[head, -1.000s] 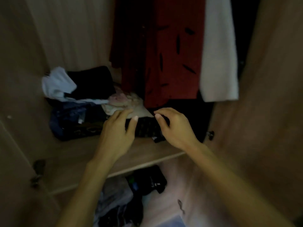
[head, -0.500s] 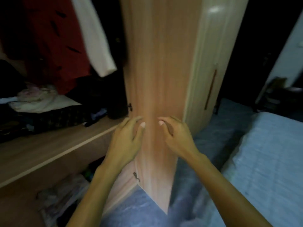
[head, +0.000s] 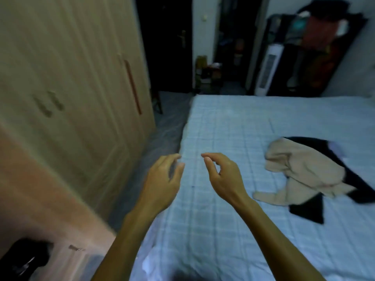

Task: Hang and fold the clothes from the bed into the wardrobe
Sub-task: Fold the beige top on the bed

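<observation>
My left hand [head: 162, 179] and my right hand [head: 223, 177] hover side by side over the near left part of the bed [head: 223, 122], fingers loosely curled, holding nothing. A crumpled beige garment [head: 302, 171] lies on the blue checked bedcover to the right of my right hand, on top of a black garment [head: 310, 209]. The wardrobe [head: 67, 78] stands at the left with pale closed doors and a reddish handle [head: 133, 86]; the edge of its open door [head: 40, 189] is close at lower left.
A strip of grey floor [head: 162, 126] runs between wardrobe and bed. Beyond the bed are a dark doorway [head: 164, 43], a white tower fan [head: 268, 69] and a dark rack with clothes [head: 318, 43]. A dark object [head: 24, 258] shows at bottom left.
The view has swung right, from the wardrobe shelf past the open door to the bed. Both hands left the folded dark clothes on the shelf and now hover with nothing in them.
</observation>
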